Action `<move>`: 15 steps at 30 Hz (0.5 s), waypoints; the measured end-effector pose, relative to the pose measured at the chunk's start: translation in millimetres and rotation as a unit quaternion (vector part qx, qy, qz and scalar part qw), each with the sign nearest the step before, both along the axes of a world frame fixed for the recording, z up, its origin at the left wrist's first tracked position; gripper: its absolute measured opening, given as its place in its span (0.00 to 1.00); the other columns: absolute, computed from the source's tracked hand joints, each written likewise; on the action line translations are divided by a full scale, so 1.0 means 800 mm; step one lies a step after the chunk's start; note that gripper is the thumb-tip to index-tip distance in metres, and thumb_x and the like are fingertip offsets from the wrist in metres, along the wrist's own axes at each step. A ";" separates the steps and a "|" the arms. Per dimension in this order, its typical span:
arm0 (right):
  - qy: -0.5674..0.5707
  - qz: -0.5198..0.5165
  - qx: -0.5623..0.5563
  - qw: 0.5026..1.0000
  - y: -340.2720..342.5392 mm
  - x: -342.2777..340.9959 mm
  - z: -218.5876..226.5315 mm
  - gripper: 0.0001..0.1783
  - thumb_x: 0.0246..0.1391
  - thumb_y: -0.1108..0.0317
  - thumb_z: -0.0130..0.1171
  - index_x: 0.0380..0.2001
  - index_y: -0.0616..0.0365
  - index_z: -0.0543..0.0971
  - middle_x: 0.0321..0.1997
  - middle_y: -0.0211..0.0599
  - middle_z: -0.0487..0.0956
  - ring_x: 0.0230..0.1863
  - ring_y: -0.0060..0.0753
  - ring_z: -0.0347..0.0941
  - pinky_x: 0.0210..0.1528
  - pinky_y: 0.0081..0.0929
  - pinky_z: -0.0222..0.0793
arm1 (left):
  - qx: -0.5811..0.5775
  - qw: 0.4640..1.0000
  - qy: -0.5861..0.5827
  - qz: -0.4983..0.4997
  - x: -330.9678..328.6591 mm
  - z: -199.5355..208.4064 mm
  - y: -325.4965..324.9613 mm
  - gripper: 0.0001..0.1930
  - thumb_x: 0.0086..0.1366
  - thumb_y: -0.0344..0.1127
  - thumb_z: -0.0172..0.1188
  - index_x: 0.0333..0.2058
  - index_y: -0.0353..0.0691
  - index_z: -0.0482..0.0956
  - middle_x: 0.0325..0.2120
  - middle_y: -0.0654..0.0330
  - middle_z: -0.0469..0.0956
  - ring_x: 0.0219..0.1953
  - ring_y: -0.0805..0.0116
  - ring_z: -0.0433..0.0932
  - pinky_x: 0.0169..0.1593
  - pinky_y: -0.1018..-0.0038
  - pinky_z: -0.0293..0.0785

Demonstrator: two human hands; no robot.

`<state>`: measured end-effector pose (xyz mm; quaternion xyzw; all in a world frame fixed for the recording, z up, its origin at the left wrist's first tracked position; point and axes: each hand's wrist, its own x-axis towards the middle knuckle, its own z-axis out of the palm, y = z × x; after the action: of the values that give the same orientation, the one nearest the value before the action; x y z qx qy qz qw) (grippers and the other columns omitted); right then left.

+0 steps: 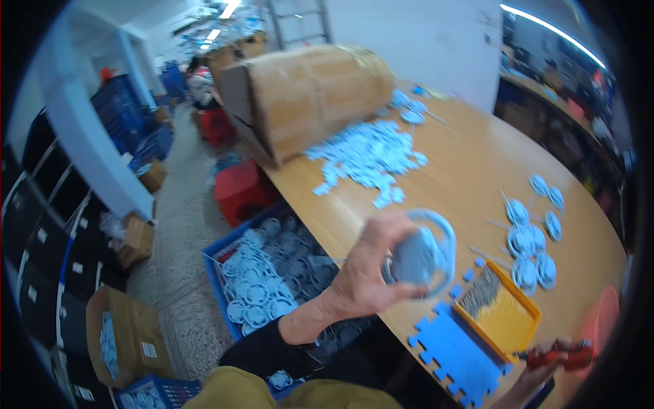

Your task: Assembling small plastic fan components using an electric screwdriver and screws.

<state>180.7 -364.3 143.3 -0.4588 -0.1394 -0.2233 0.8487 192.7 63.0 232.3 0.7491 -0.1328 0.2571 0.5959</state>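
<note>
Left hand [362, 275]: fingers are grasping a pale-blue ringed part [414, 256]. Right hand [541, 373], at four o'clock: fingers are clasping a red tool [576, 356].

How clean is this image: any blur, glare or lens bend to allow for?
Head view: left hand and its blue part look soft, possibly from motion; right hand sits near the dark rim, also soft; the upper-right strip light glares white and bows.

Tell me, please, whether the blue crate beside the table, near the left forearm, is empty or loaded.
Loaded: the blue crate holds a heap of light-blue ring-shaped parts. How deep they lie, I cannot tell.
</note>
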 end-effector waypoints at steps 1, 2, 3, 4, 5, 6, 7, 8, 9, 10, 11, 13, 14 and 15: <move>-0.003 -0.004 -0.004 1.000 0.002 0.003 0.001 0.32 0.47 0.36 0.58 0.42 0.50 0.67 0.24 0.24 0.64 0.23 0.16 0.61 0.22 0.15 0.57 | 0.141 0.987 -0.019 -0.074 0.000 -0.013 -0.022 0.35 0.47 0.39 0.71 0.52 0.36 0.66 0.51 0.48 0.65 0.57 0.47 0.63 0.60 0.60 0.61; 0.004 -0.013 -0.018 1.000 0.008 0.009 0.000 0.32 0.47 0.36 0.58 0.42 0.50 0.67 0.24 0.24 0.65 0.23 0.16 0.61 0.22 0.15 0.57 | 0.266 0.950 -0.040 -0.156 -0.002 -0.037 -0.051 0.34 0.45 0.38 0.71 0.51 0.35 0.66 0.50 0.49 0.66 0.57 0.47 0.64 0.60 0.60 0.61; 0.018 -0.021 -0.031 0.999 0.018 0.022 -0.005 0.32 0.47 0.36 0.58 0.42 0.50 0.68 0.24 0.24 0.65 0.23 0.16 0.61 0.22 0.15 0.57 | 0.283 0.938 -0.049 -0.194 -0.005 -0.078 -0.074 0.34 0.43 0.37 0.72 0.49 0.35 0.68 0.50 0.49 0.66 0.56 0.48 0.65 0.59 0.59 0.62; -0.004 -0.009 -0.064 0.998 0.058 0.030 0.016 0.33 0.46 0.34 0.57 0.41 0.51 0.69 0.24 0.24 0.65 0.23 0.16 0.61 0.22 0.15 0.57 | 0.260 0.939 -0.035 -0.224 -0.004 -0.103 -0.086 0.34 0.43 0.37 0.72 0.49 0.35 0.68 0.50 0.49 0.66 0.56 0.48 0.65 0.59 0.59 0.62; -0.002 0.014 -0.071 0.997 0.079 0.028 0.028 0.33 0.46 0.33 0.57 0.39 0.51 0.69 0.23 0.25 0.66 0.22 0.18 0.61 0.23 0.16 0.57 | 0.272 0.939 0.006 -0.210 -0.003 -0.124 -0.096 0.35 0.42 0.38 0.72 0.50 0.36 0.68 0.50 0.49 0.66 0.56 0.47 0.64 0.59 0.58 0.62; -0.025 -0.002 -0.097 0.995 0.098 0.023 0.040 0.34 0.45 0.33 0.57 0.38 0.53 0.69 0.21 0.26 0.66 0.20 0.20 0.61 0.23 0.19 0.57 | 0.290 0.935 0.043 -0.201 0.001 -0.141 -0.114 0.35 0.42 0.38 0.72 0.50 0.36 0.68 0.50 0.49 0.66 0.56 0.47 0.64 0.59 0.58 0.62; -0.019 -0.011 -0.107 0.994 0.107 0.019 0.041 0.34 0.45 0.32 0.56 0.37 0.54 0.68 0.20 0.27 0.66 0.19 0.23 0.61 0.23 0.22 0.57 | 0.298 0.932 0.015 -0.204 0.008 -0.154 -0.131 0.35 0.41 0.39 0.73 0.49 0.36 0.68 0.49 0.49 0.66 0.56 0.47 0.64 0.58 0.58 0.62; -0.013 -0.027 -0.127 0.991 0.115 0.014 0.041 0.35 0.46 0.32 0.55 0.37 0.54 0.68 0.20 0.27 0.66 0.19 0.22 0.61 0.24 0.22 0.58 | 0.308 0.929 -0.012 -0.204 0.012 -0.166 -0.147 0.35 0.41 0.39 0.73 0.49 0.37 0.68 0.49 0.49 0.66 0.55 0.48 0.65 0.58 0.59 0.62; 0.004 -0.019 -0.128 0.992 0.118 0.010 0.038 0.36 0.46 0.31 0.55 0.38 0.55 0.67 0.21 0.27 0.66 0.19 0.22 0.62 0.25 0.23 0.60 | 0.318 0.926 -0.014 -0.204 0.015 -0.172 -0.162 0.37 0.40 0.41 0.74 0.50 0.37 0.68 0.48 0.51 0.67 0.54 0.49 0.65 0.57 0.60 0.62; 0.012 -0.007 -0.137 0.990 0.119 0.007 0.041 0.37 0.45 0.31 0.56 0.38 0.55 0.67 0.21 0.27 0.67 0.19 0.22 0.62 0.27 0.25 0.63 | 0.307 0.924 -0.016 -0.226 0.015 -0.175 -0.173 0.37 0.40 0.41 0.74 0.50 0.37 0.68 0.48 0.51 0.67 0.54 0.49 0.65 0.57 0.60 0.62; 0.019 0.000 -0.146 0.989 0.113 0.003 0.035 0.40 0.44 0.28 0.54 0.41 0.56 0.67 0.22 0.28 0.68 0.20 0.24 0.64 0.27 0.26 0.63 | 0.322 0.922 -0.009 -0.216 0.013 -0.179 -0.181 0.39 0.39 0.41 0.74 0.52 0.38 0.68 0.48 0.52 0.67 0.54 0.49 0.65 0.57 0.60 0.61; 0.028 0.004 -0.156 0.987 0.106 0.002 0.030 0.43 0.43 0.26 0.51 0.44 0.57 0.67 0.23 0.29 0.69 0.21 0.25 0.65 0.27 0.26 0.63 | 0.342 0.920 -0.003 -0.192 0.012 -0.176 -0.185 0.44 0.38 0.43 0.74 0.56 0.38 0.67 0.49 0.52 0.67 0.53 0.49 0.65 0.57 0.60 0.61; -0.001 0.021 -0.150 0.989 0.102 0.000 0.032 0.48 0.43 0.23 0.47 0.49 0.59 0.66 0.26 0.32 0.70 0.24 0.27 0.66 0.31 0.29 0.64 | 0.338 0.920 -0.001 -0.199 0.008 -0.172 -0.183 0.44 0.38 0.43 0.74 0.56 0.38 0.67 0.49 0.52 0.67 0.53 0.49 0.65 0.57 0.60 0.61; -0.031 0.040 -0.142 0.989 0.099 -0.001 0.033 0.54 0.43 0.20 0.42 0.54 0.60 0.64 0.29 0.35 0.72 0.27 0.29 0.67 0.35 0.32 0.64 | 0.325 0.928 0.015 -0.184 0.004 -0.168 -0.178 0.45 0.37 0.43 0.75 0.57 0.37 0.66 0.49 0.51 0.66 0.53 0.50 0.65 0.56 0.60 0.61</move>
<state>179.5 -284.8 169.9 -0.5616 -0.2144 -0.1814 0.7783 196.1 -79.3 97.6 0.8677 -0.3357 0.0746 0.3590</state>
